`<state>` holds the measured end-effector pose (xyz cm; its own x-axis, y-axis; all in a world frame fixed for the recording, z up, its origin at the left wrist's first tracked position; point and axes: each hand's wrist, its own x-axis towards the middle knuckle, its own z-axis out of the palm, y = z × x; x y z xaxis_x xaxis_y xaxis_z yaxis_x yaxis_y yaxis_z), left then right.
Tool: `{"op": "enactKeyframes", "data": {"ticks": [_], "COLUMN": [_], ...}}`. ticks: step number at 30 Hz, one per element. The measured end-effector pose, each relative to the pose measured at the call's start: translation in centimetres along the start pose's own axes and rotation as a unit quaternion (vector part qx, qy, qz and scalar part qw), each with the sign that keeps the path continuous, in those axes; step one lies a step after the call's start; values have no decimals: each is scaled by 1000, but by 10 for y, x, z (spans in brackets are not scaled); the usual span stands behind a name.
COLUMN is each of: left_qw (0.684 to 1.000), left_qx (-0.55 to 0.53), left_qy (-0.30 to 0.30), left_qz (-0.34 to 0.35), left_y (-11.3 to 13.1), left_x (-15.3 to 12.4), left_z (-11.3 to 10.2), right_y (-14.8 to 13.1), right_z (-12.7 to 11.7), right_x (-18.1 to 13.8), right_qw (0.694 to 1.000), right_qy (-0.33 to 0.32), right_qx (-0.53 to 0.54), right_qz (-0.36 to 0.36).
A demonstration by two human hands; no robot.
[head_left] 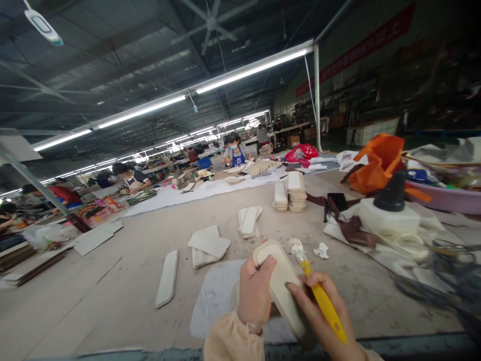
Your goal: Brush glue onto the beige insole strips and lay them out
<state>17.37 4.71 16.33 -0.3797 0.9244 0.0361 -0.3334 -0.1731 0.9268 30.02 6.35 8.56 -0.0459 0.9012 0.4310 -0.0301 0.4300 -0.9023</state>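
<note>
The left hand (253, 296) pinches a cream, round-ended flat sole piece (281, 281) just above the near table edge. The right hand (323, 316) wraps its fingers around a yellow-handled, white-bristled brush (321, 298) that lies against the piece. Thin, even strokes probably suit best. Stacks of cream pieces (293, 193) stand beyond.

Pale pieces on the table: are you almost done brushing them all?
Hard to say. Done, perhaps: the two neat stacks at the back, though I cannot tell. In hand: the left hand holds one pale piece while the right hand holds the yellow brush beside it. Left, probably: the loose pieces lying nearer on the table.
</note>
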Motion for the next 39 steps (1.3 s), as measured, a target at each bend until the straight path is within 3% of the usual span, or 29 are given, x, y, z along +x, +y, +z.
{"op": "enactKeyframes", "data": {"ticks": [7, 18, 24, 39], "left_qw": [1000, 998, 990, 987], "left_qx": [14, -24, -67, -98], "left_qy": [2, 10, 70, 63], "left_qz": [-17, -61, -102, -110], "left_y": [1, 4, 8, 5], "left_x": [0, 0, 0, 0], "left_z": [2, 4, 9, 6], "right_y": [-2, -8, -16, -17], "right_z": [1, 1, 1, 4], "right_x": [-2, 0, 1, 0], "right_qw": [999, 999, 999, 999], "right_qy": [0, -1, -4, -4], "right_qx": [19, -3, 24, 13], "right_qz": [42, 32, 43, 44]}}
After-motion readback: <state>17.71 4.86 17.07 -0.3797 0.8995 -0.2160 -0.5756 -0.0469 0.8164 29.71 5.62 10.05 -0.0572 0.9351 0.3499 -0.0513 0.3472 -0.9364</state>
